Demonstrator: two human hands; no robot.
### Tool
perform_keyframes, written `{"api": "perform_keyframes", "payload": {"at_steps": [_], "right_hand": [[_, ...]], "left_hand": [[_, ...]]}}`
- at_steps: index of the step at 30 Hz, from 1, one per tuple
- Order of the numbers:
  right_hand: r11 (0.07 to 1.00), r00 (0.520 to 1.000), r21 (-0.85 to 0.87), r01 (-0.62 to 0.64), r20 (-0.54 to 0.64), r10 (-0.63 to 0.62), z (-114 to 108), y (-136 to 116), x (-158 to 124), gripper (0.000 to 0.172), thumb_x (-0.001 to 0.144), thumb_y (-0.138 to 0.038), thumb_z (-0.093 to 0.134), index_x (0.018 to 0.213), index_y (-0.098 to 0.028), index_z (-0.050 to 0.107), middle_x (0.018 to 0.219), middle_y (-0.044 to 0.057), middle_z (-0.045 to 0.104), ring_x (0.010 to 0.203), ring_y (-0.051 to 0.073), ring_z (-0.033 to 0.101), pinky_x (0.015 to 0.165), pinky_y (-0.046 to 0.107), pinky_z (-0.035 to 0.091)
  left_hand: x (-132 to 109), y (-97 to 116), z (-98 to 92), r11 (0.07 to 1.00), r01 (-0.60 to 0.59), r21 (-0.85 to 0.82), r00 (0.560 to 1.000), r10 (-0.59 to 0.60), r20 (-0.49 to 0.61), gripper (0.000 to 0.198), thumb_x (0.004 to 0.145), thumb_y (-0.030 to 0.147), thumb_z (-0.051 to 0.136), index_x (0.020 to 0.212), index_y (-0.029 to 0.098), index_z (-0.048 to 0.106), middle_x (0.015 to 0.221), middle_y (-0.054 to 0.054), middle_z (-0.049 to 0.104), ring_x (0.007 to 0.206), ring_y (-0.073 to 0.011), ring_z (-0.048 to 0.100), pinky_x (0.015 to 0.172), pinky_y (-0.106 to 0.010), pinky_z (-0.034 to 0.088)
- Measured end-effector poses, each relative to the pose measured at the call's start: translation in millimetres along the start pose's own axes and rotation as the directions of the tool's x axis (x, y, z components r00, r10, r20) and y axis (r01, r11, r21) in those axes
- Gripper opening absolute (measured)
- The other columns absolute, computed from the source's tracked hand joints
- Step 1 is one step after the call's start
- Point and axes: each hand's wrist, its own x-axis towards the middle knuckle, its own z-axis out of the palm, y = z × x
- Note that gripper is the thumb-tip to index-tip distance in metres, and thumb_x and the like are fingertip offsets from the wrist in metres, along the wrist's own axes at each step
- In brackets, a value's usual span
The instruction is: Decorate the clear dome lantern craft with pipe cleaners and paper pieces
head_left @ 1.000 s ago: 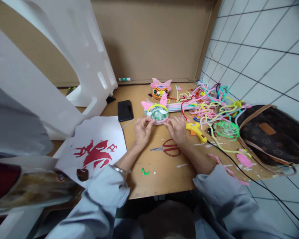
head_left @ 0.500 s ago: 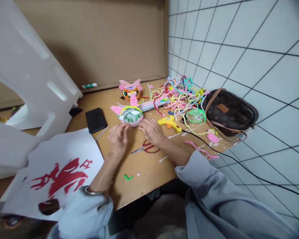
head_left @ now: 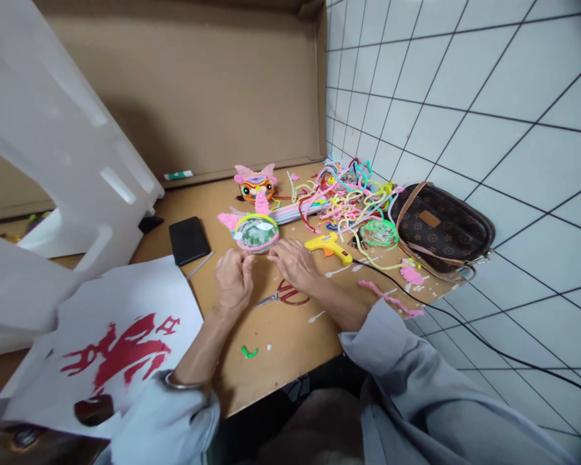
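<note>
A round clear piece [head_left: 256, 234], greenish inside, has a fuzzy rim that is yellow at the top and pink along the near side. Closed fingertips of my left hand [head_left: 233, 279] pinch at its near left edge. On the near right edge the fingers of my right hand [head_left: 293, 263] are bent and pressed together. The exact strand under the fingertips is partly hidden. Just behind stands a pink and orange animal-head figure [head_left: 255, 187] with big eyes. Red-handled scissors [head_left: 290, 294] lie below my right hand, and a yellow glue gun [head_left: 329, 247] rests to its right.
Tangled coloured pipe cleaners [head_left: 353, 200] heap up by the tiled wall, beside a brown patterned bag [head_left: 445, 226]. The glue gun's black cord [head_left: 445, 326] trails off right. At left are a black flat case [head_left: 189, 240], red-painted paper [head_left: 174, 290] and a white plastic frame [head_left: 72, 129].
The whole view has shifted slightly, with the table sitting a little lower. Both hands keep their grip at the round piece's near edge; little else differs.
</note>
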Motion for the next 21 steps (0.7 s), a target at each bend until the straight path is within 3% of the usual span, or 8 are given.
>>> {"api": "perform_keyframes", "payload": {"at_steps": [6, 12, 17, 21], "right_hand": [[0.998, 0.999, -0.049, -0.042, 0.013, 0.043, 1, -1, 1, 0.021, 0.104, -0.033, 0.048, 0.093, -0.020, 0.061, 0.090, 0.007, 0.068, 0.086, 0.021, 0.058, 0.076, 0.033, 0.037], [0.997, 0.999, -0.076, -0.027, 0.039, 0.030, 1, -2, 0, 0.023, 0.105, -0.032, 0.046, 0.097, -0.019, 0.062, 0.092, 0.008, 0.070, 0.088, 0.022, 0.061, 0.077, 0.033, 0.040], [1.000, 0.999, -0.006, -0.016, -0.036, 0.016, 4, -1, -2, 0.020, 0.104, -0.023, 0.044, 0.108, -0.017, 0.064, 0.101, 0.010, 0.071, 0.094, 0.021, 0.063, 0.082, 0.033, 0.043], [0.999, 0.999, 0.053, -0.006, -0.033, 0.008, 7, 0, -1, 0.022, 0.103, -0.023, 0.046, 0.112, -0.017, 0.065, 0.104, 0.011, 0.072, 0.096, 0.022, 0.063, 0.084, 0.034, 0.044]], "left_hand": [[1, 12, -2.9, 0.998, -0.064, -0.005, 0.997, 0.064, 0.051, 0.043, 0.103, 0.048, 0.034, 0.069, 0.024, 0.044, 0.061, 0.001, 0.044, 0.055, -0.0168, 0.042, 0.058, -0.031, 0.034], [0, 11, -3.9, 0.996, -0.091, -0.025, 0.996, 0.091, 0.011, 0.047, 0.103, 0.044, 0.039, 0.061, 0.023, 0.034, 0.052, 0.004, 0.036, 0.046, -0.0131, 0.033, 0.050, -0.029, 0.027], [-1, 15, -1.6, 0.993, -0.053, -0.109, 0.997, 0.058, 0.049, 0.031, 0.098, 0.041, 0.052, 0.073, 0.021, 0.055, 0.064, 0.000, 0.058, 0.054, -0.0131, 0.050, 0.056, -0.026, 0.040], [-3, 23, -1.7, 0.966, -0.124, -0.226, 0.977, 0.159, 0.145, 0.020, 0.099, 0.030, 0.050, 0.091, 0.020, 0.065, 0.084, -0.005, 0.072, 0.074, -0.0154, 0.066, 0.071, -0.027, 0.052]]}}
